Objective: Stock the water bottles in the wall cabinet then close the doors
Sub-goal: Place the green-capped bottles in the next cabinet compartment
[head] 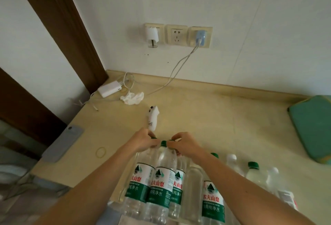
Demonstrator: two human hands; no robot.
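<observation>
Both my hands pinch green caps: left hand (143, 139) and right hand (184, 143) each curled on a bottle top. The water bottles (161, 180) stand upright directly beneath them on the table (215, 117), necks up.

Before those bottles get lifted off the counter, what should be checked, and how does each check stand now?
1. Left hand has a grip on green bottle caps: ok.
2. Right hand has a grip on caps: ok.
3. Middle bottle held by either hand: cannot tell.
4. Wall cabinet doors open: cannot tell, out of view.
5. White gadget behind the hands clear of the lift: ok.
</observation>
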